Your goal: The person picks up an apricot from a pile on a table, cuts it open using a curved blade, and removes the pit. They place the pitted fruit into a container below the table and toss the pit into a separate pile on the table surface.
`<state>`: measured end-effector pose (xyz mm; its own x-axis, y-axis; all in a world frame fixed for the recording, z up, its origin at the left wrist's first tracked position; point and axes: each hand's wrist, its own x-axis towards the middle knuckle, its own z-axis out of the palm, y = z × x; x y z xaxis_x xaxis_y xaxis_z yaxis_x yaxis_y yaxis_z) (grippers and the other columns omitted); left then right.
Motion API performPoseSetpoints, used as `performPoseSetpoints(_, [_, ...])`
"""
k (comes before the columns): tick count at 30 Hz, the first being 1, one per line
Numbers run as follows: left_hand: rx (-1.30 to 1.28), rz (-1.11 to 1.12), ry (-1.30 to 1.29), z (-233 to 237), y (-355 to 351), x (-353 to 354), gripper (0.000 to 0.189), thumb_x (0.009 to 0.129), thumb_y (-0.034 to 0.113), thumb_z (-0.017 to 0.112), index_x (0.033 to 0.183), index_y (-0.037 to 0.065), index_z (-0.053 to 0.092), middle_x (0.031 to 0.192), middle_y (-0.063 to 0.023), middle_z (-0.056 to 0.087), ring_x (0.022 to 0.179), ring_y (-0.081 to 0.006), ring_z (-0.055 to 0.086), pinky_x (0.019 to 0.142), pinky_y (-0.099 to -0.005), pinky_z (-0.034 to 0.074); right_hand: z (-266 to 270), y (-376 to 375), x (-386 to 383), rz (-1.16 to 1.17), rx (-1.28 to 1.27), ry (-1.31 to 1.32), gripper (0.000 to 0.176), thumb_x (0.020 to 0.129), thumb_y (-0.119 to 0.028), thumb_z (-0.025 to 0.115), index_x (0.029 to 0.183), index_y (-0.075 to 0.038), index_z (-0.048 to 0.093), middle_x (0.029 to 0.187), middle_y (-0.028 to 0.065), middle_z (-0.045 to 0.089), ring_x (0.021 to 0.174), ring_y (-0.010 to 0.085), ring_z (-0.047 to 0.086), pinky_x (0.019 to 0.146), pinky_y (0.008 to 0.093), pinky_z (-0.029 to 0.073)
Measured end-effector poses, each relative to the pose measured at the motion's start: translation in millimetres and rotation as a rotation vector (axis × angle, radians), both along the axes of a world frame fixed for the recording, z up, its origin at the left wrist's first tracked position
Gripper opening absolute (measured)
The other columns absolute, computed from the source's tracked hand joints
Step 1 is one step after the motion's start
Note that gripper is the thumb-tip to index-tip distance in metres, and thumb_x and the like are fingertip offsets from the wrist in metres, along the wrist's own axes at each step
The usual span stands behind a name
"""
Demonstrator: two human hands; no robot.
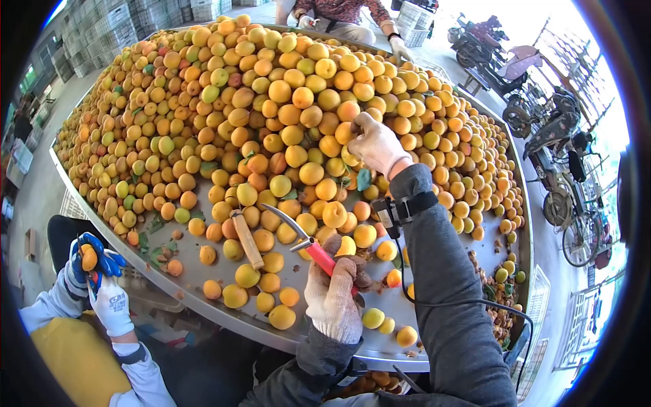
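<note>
My left hand [333, 298], in a soiled white knit glove with brown fingertips, is closed around red-handled pruning shears [321, 256]. Their curved metal blade points up and left over the apricots. Further up, my right hand [377, 144], in a pale glove, reaches into the big heap of apricots [224, 102]. Its fingers are bent around an apricot [344, 133] at the heap's front slope, partly hidden by the hand. A light wooden piece [247, 239] lies among loose apricots left of the shears. Green leaves [364, 179] show below my right hand.
The heap lies on a metal-rimmed table [237, 327]. At left a co-worker's gloved hands [102, 278] hold an apricot and a tool. Across the table sits another person [342, 13]. Leaf scraps [498, 305] lie at right; motorcycles [542, 129] stand beyond. Crates [102, 34] are stacked behind.
</note>
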<state>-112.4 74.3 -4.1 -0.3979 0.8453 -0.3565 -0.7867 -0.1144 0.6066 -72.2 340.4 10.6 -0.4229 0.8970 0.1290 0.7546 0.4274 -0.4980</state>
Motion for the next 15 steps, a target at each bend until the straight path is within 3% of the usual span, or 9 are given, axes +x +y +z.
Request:
performPoseSetpoints(3, [0.011, -0.019, -0.007, 0.0, -0.9, -0.5, 0.042, 0.097, 0.010, 0.049, 0.137, -0.001, 0.041, 0.091, -0.0094, 0.061, 0.071, -0.0161, 0.058, 0.065, -0.0352, 0.055, 0.3, -13.3, 7.6, 0.047, -0.003, -0.040, 0.038, 0.077, -0.020, 0.061, 0.113, -0.008, 0.057, 0.090, 0.0212, 0.067, 0.089, 0.0388, 0.065, 0.078, 0.0429, 0.051])
performPoseSetpoints(5, [0.019, -0.023, -0.041, 1.5, -0.9, 2.5, 0.042, 0.097, 0.010, 0.049, 0.137, 0.000, 0.040, 0.091, -0.0093, 0.061, 0.071, -0.0159, 0.058, 0.066, -0.0355, 0.055, -9.3, -17.3, 21.5, 0.148, -0.087, 0.024, 0.037, 0.075, -0.015, 0.061, 0.111, -0.006, 0.057, 0.088, 0.0167, 0.065, 0.084, 0.0311, 0.065, 0.076, 0.0381, 0.051])
performPoseSetpoints(7, [0.014, -0.021, -0.047, 3.6, -0.9, 4.6, 0.043, 0.097, 0.010, 0.049, 0.138, 0.000, 0.040, 0.091, -0.0090, 0.061, 0.071, -0.0156, 0.058, 0.066, -0.0356, 0.055, -8.0, -38.1, 28.3, 0.227, -0.195, -0.033, 0.040, 0.075, -0.014, 0.061, 0.114, -0.006, 0.061, 0.095, 0.0139, 0.066, 0.089, 0.0266, 0.065, 0.078, 0.0366, 0.052])
performPoseSetpoints(9, [0.015, -0.012, -0.046, 3.8, 0.2, 4.5, 0.044, 0.097, 0.011, 0.050, 0.138, 0.000, 0.040, 0.091, -0.0087, 0.061, 0.072, -0.0154, 0.058, 0.066, -0.0357, 0.055, -25.1, -53.4, 31.0, 0.442, -0.205, -0.063, 0.036, 0.074, -0.013, 0.061, 0.109, -0.007, 0.067, 0.094, 0.0139, 0.068, 0.085, 0.0260, 0.067, 0.076, 0.0346, 0.053])
performPoseSetpoints(11, [0.034, 0.026, -0.056, -0.5, -1.0, 2.7, 0.044, 0.097, 0.013, 0.051, 0.138, 0.001, 0.040, 0.091, -0.0079, 0.061, 0.072, -0.0143, 0.058, 0.066, -0.0353, 0.056, 31.8, -89.8, 11.9, 0.412, -0.583, -0.286, 0.033, 0.073, -0.013, 0.061, 0.104, -0.006, 0.070, 0.091, 0.0138, 0.070, 0.083, 0.0245, 0.068, 0.076, 0.0329, 0.054])
performPoseSetpoints(12, [-0.007, 0.034, -0.018, -0.1, -1.0, 0.2, 0.043, 0.097, 0.014, 0.052, 0.137, 0.001, 0.041, 0.091, -0.0075, 0.061, 0.072, -0.0137, 0.058, 0.065, -0.0347, 0.056, 44.9, -93.3, 3.8, 0.382, -0.509, -0.330, 0.031, 0.074, -0.013, 0.060, 0.101, -0.005, 0.071, 0.082, 0.0131, 0.070, 0.077, 0.0237, 0.068, 0.074, 0.0336, 0.055])
performPoseSetpoints(13, [-0.011, 0.040, -0.020, -0.3, -1.9, -1.5, 0.043, 0.097, 0.014, 0.052, 0.137, 0.001, 0.041, 0.091, -0.0075, 0.061, 0.072, -0.0137, 0.058, 0.065, -0.0347, 0.056, 5.0, -69.2, 11.3, 0.540, -0.184, -0.050, 0.033, 0.075, -0.013, 0.059, 0.105, -0.008, 0.072, 0.080, 0.0138, 0.069, 0.074, 0.0234, 0.067, 0.072, 0.0341, 0.054])
performPoseSetpoints(15, [-0.003, 0.056, -0.004, 0.2, -2.0, -4.8, 0.043, 0.097, 0.014, 0.052, 0.136, 0.001, 0.041, 0.091, -0.0071, 0.061, 0.071, -0.0134, 0.058, 0.064, -0.0341, 0.055, 13.3, -51.1, -4.4, 0.292, -0.227, 0.061, 0.033, 0.076, -0.015, 0.059, 0.105, -0.011, 0.073, 0.084, 0.0134, 0.069, 0.074, 0.0263, 0.066, 0.072, 0.0345, 0.054])
